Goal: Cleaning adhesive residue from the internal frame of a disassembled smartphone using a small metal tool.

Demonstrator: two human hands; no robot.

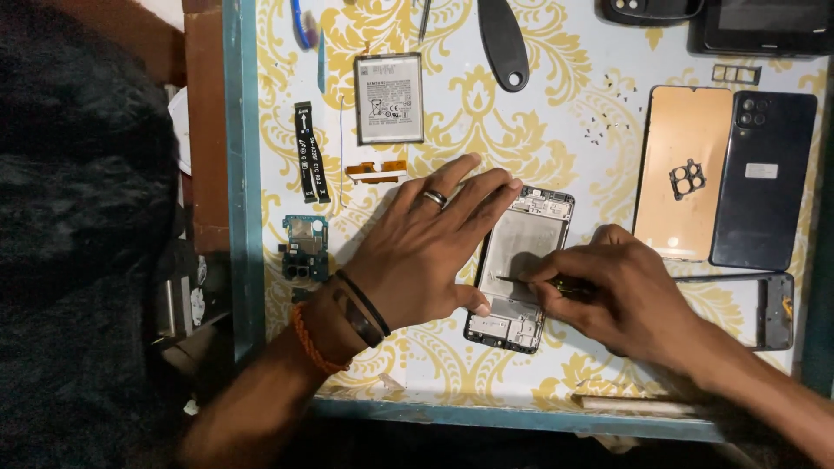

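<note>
Phone frame (521,260) long axis runs near-to-far edge; left hand (426,252) flat, pinning it; right hand (621,291) pinches tool (521,280), tip on frame's middle.

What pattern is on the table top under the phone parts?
The table top shows yellow floral swirls on white, seen in the head view.

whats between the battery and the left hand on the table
In the head view, a small orange flex connector piece lies between the battery and the left hand, apart from both.

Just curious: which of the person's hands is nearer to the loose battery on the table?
Left. The left hand lies just below the battery, fingertips reaching toward it; the right hand works farther off, lower right.
</note>
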